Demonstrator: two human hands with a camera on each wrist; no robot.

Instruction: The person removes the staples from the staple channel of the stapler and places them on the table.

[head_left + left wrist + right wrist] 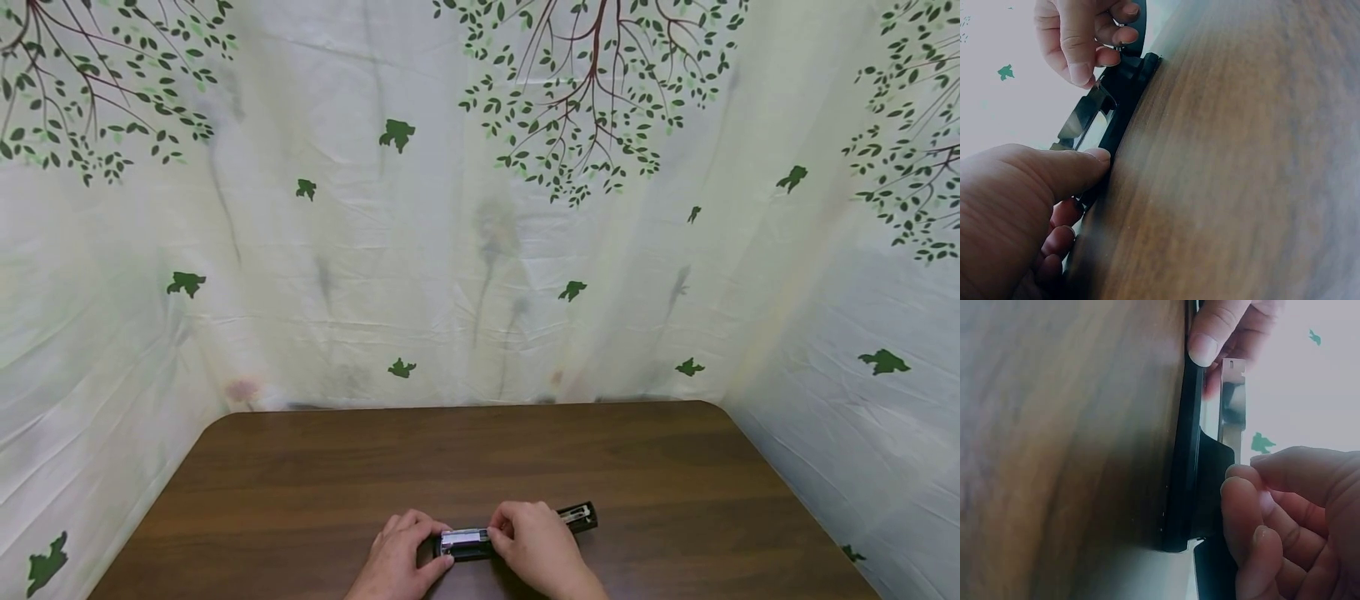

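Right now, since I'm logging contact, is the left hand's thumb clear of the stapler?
No, the left wrist view shows the left hand with its thumb resting on the black stapler.

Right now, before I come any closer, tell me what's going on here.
A person is handling what looks like an opened black stapler on a wooden table. The left hand grips one end of it, while the right hand has its fingers curled at the middle; whether they pinch anything small is unclear. A shiny metal strip shows between the hands, and the stapler's other end sticks out past the right hand.
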